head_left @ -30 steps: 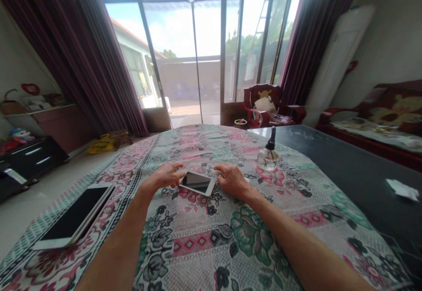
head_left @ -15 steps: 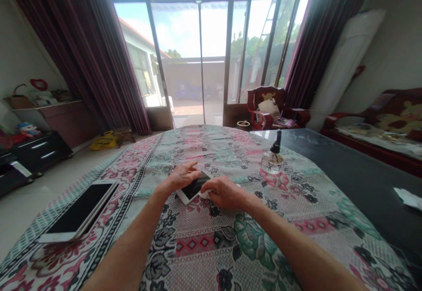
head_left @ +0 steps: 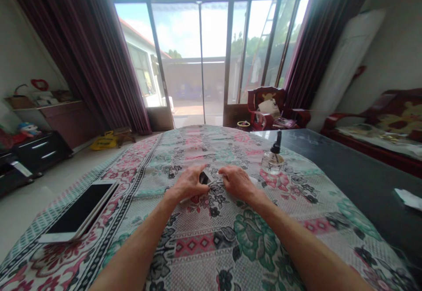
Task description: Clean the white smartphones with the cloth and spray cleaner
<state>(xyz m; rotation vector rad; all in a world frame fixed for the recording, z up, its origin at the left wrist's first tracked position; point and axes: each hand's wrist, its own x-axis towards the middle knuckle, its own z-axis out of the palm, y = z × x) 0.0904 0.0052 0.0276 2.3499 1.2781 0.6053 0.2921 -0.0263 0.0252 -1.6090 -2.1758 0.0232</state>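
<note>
A white smartphone (head_left: 205, 178) lies on the floral tablecloth (head_left: 211, 234), mostly hidden by my hands; only a dark corner of its screen shows. My left hand (head_left: 189, 183) rests over its left part with the fingers curled on it. My right hand (head_left: 238, 181) grips its right end with bent fingers. A small white scrap (head_left: 253, 180) peeks out beside my right hand.
A large white tablet (head_left: 78, 212) lies at the left edge of the cloth. A small glass bottle with a black top (head_left: 273, 158) stands just right of my hands. The bare dark tabletop (head_left: 349, 172) to the right carries a white paper (head_left: 409, 198). Sofa and chairs stand beyond.
The phone lay uncovered between my hands a second ago. My left hand moved onto it, and both hands have shifted it slightly away from me and now cover it.
</note>
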